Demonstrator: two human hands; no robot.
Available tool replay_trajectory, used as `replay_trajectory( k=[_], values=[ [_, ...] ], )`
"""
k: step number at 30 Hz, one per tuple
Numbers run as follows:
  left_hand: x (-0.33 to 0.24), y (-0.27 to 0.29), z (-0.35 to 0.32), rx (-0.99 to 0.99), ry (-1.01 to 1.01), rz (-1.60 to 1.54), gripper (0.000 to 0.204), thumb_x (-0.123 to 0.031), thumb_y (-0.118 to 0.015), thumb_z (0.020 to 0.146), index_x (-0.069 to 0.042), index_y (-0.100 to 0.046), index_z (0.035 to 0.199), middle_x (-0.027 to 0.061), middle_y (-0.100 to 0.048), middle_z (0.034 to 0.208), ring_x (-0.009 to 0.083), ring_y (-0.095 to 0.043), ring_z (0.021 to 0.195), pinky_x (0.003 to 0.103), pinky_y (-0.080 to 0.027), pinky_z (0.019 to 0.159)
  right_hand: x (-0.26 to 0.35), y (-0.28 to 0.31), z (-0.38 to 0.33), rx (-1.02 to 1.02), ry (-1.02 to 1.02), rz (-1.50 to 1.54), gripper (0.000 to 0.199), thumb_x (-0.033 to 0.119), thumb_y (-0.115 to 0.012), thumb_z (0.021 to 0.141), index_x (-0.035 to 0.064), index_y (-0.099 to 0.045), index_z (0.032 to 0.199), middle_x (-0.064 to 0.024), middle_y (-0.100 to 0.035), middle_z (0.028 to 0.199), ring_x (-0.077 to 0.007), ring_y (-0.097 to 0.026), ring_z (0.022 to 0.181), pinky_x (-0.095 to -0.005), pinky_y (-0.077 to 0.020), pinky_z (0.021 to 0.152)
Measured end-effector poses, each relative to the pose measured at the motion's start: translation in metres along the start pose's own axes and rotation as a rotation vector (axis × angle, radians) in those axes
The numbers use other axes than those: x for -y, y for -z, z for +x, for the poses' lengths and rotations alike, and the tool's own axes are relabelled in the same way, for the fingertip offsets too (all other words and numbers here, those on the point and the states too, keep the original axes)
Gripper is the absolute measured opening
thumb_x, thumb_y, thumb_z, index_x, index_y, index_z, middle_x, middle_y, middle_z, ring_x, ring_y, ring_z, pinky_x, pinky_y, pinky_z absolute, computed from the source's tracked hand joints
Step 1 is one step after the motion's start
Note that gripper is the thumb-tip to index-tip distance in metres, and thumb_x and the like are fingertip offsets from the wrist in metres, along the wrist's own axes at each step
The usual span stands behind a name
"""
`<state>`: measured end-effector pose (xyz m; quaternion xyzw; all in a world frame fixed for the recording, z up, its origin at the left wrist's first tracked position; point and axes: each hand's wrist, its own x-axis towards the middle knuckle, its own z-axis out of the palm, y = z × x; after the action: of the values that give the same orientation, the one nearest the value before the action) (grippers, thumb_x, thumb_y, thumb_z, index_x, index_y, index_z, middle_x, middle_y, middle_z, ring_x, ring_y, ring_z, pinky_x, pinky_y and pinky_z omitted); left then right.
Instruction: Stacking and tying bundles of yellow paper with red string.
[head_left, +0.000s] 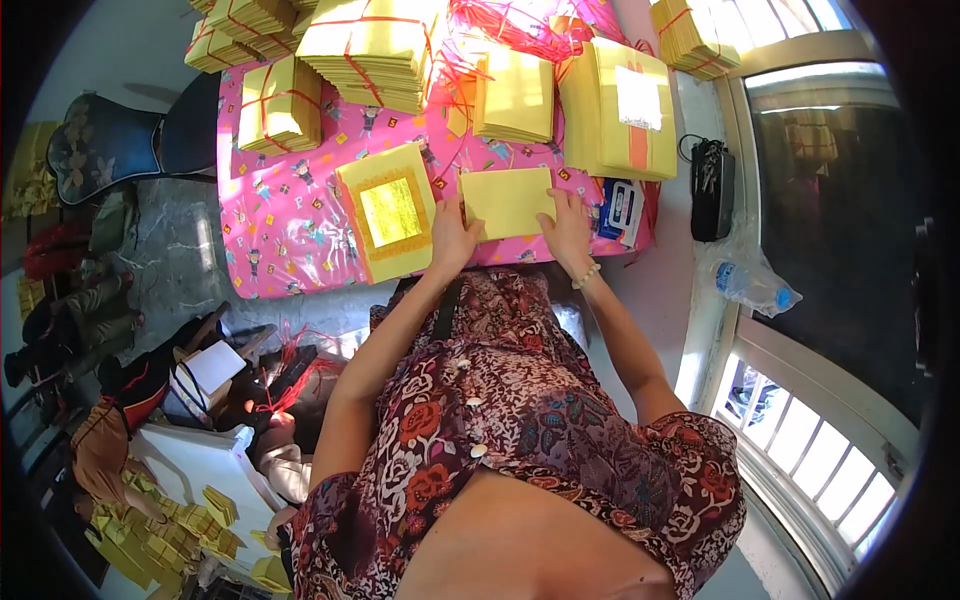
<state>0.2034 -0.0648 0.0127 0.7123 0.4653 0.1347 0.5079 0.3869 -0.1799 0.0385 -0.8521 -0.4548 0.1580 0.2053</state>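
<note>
A pad of plain yellow paper sheets [508,203] lies at the near edge of the pink-covered table [300,225]. My left hand [455,238] holds its left side, and my right hand [568,232], with a beaded bracelet at the wrist, grips the right side. The thumbs rest along the near edge and sides; how thick the pad is cannot be made out. Just left of my left hand lies a yellow stack [402,160] whose top sheet bears a gold foil square in an orange printed border. A blue and white box [620,212] sits right of my right hand.
Farther back stand a loose yellow paper stack [515,97], a taller one [655,150] and bundles tied with red string [280,105]. Tangled red string [510,40] lies at the back. A black case [712,190] and a plastic bottle [750,285] rest by the window. People work at left.
</note>
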Motion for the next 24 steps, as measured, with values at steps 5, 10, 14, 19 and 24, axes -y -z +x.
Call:
replay_trajectory(
  k=[5,10,14,19,24],
  values=[
    [-0.008,0.004,-0.004,-0.046,-0.059,-0.044,0.064,-0.006,-0.069,0.072,0.001,-0.034,0.126,0.0234,-0.049,0.111,0.0344,-0.055,0.093,0.041,-0.047,0.079,-0.013,-0.002,0.005,0.064,-0.072,0.082,0.048,0.014,-0.067,0.076,0.0075,-0.047,0.119,-0.0202,-0.05,0.101,-0.0389,-0.051,0.094,-0.0444,-0.0443,0.079],
    [0.003,0.004,0.005,-0.005,-0.099,-0.095,0.061,-0.01,-0.069,0.075,0.002,-0.037,0.126,0.0192,-0.053,0.104,0.0292,-0.058,0.088,0.038,-0.048,0.076,-0.017,0.003,0.011,-0.027,0.056,0.039,0.039,0.019,-0.067,0.08,0.0062,-0.053,0.114,-0.0146,-0.051,0.095,-0.0306,-0.052,0.089,-0.0389,-0.0431,0.078],
    [0.005,0.002,0.007,-0.079,-0.226,0.009,0.057,-0.014,-0.067,0.08,0.001,-0.039,0.127,0.0152,-0.058,0.097,0.0229,-0.061,0.08,0.033,-0.051,0.069,-0.013,0.013,0.015,-0.022,0.037,0.086,0.036,0.024,-0.065,0.081,0.007,-0.055,0.111,-0.0174,-0.051,0.098,-0.0347,-0.051,0.091,-0.0426,-0.0421,0.08],
    [-0.017,0.021,-0.002,-0.071,-0.176,-0.022,0.052,-0.016,-0.064,0.082,0.001,-0.041,0.125,0.0178,-0.056,0.102,0.0271,-0.059,0.09,0.036,-0.049,0.077,0.002,0.03,0.023,-0.222,0.183,0.012,0.028,0.02,-0.064,0.082,0.0069,-0.059,0.105,-0.0152,-0.052,0.099,-0.0326,-0.051,0.094,-0.0408,-0.0402,0.085],
    [0.014,0.057,-0.008,-0.105,-0.146,-0.111,0.036,-0.014,-0.061,0.085,-0.003,-0.05,0.117,0.0119,-0.06,0.093,0.0208,-0.061,0.083,0.031,-0.051,0.069,0.064,0.044,0.035,-0.094,0.308,0.165,0.022,0.016,-0.062,0.082,0.007,-0.06,0.102,-0.0142,-0.057,0.095,-0.0323,-0.055,0.09,-0.0408,-0.0446,0.08]
  ],
)
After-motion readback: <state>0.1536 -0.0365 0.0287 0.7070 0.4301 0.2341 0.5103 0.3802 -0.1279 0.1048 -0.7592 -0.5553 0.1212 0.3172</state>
